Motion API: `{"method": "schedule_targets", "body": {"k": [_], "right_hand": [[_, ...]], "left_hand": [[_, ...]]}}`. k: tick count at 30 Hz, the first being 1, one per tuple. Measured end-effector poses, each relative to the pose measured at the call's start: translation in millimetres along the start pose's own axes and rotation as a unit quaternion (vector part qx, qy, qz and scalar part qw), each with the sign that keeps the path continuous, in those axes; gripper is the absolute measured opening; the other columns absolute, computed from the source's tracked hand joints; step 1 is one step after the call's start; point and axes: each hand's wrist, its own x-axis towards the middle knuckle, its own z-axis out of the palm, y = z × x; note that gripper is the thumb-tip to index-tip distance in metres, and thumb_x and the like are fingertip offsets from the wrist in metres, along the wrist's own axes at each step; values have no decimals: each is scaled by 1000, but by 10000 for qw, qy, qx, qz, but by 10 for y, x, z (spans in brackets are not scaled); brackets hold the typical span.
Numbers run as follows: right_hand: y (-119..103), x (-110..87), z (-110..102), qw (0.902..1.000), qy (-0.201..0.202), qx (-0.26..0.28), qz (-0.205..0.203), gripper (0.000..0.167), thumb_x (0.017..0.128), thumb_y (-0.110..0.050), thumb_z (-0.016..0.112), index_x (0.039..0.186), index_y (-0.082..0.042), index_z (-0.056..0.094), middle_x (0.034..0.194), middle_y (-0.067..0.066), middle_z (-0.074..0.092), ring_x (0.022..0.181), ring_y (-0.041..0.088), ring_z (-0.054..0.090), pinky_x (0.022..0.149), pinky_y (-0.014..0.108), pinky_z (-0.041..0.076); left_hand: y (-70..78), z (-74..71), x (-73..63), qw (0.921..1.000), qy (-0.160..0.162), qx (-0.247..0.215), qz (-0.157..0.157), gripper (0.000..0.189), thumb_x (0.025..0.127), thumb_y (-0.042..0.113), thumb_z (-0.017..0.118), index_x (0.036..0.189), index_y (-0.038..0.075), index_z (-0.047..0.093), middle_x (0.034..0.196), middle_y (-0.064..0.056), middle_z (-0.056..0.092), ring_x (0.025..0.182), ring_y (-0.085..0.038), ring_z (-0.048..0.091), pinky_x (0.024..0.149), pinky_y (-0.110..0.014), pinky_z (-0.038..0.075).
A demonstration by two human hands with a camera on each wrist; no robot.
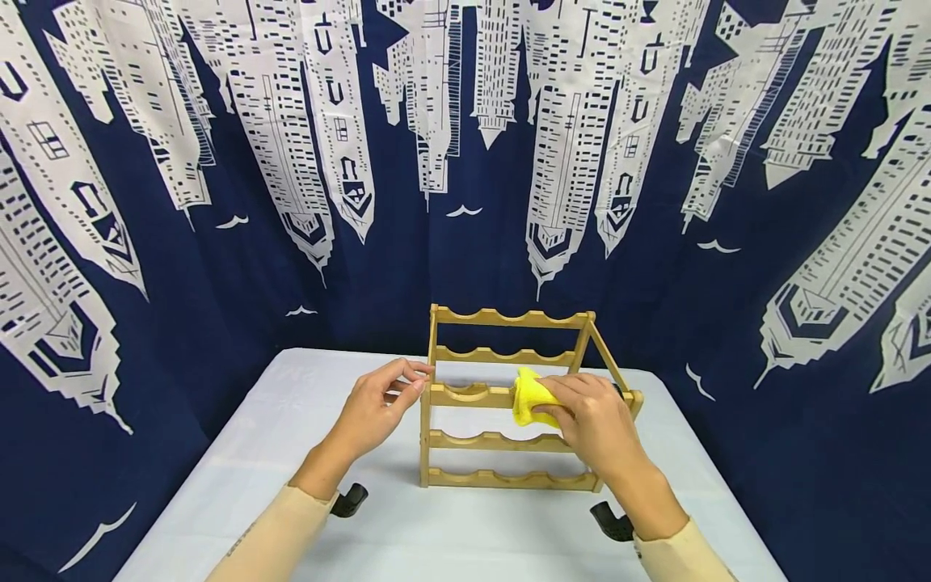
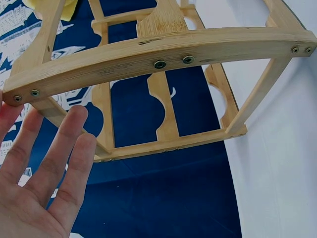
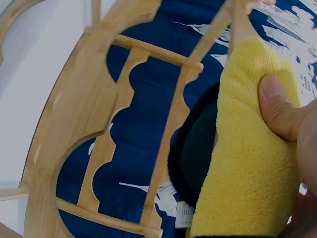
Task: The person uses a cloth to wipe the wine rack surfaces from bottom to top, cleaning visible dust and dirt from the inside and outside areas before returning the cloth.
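A light wooden rack [image 1: 494, 440] with scalloped rails stands on the white table. My right hand [image 1: 592, 412] grips a yellow cloth [image 1: 534, 396], thumb in front, at the rack's upper front rail [image 1: 473, 394]. The yellow cloth [image 3: 247, 163] hides part of that rail. Behind it in the right wrist view is a dark fabric piece [image 3: 198, 144] with a white tag [image 3: 184, 215]. At the rail's left end is my left hand [image 1: 381, 408], its fingertips right at the corner. Its fingers [image 2: 54, 158] are spread and nearly straight beside the side bar [image 2: 124, 62].
The white table [image 1: 291, 420] extends around the rack. A dark blue curtain [image 1: 407, 267] with white city buildings hangs behind and on both sides. Black curved pieces [image 1: 351, 501] show by both wrists.
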Motion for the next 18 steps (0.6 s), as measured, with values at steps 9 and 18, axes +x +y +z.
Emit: {"method": "schedule_targets", "body": {"k": [9, 18], "right_hand": [[179, -175, -149, 9980, 415, -266, 396, 50, 71, -5, 107, 118, -1, 90, 108, 13, 91, 98, 37, 86, 94, 57, 67], [448, -414, -322, 9946, 580, -828, -248, 50, 74, 1, 101, 122, -4, 88, 112, 14, 89, 103, 39, 80, 102, 59, 59]], "left_hand": [[13, 11, -35, 9999, 98, 28, -129, 10, 114, 14, 74, 108, 21, 76, 141, -1, 85, 114, -26, 87, 93, -29, 71], [67, 123, -34, 9979, 347, 541, -29, 14, 110, 22, 84, 111, 17, 72, 141, 1, 84, 102, -19, 88, 88, -34, 74]]}}
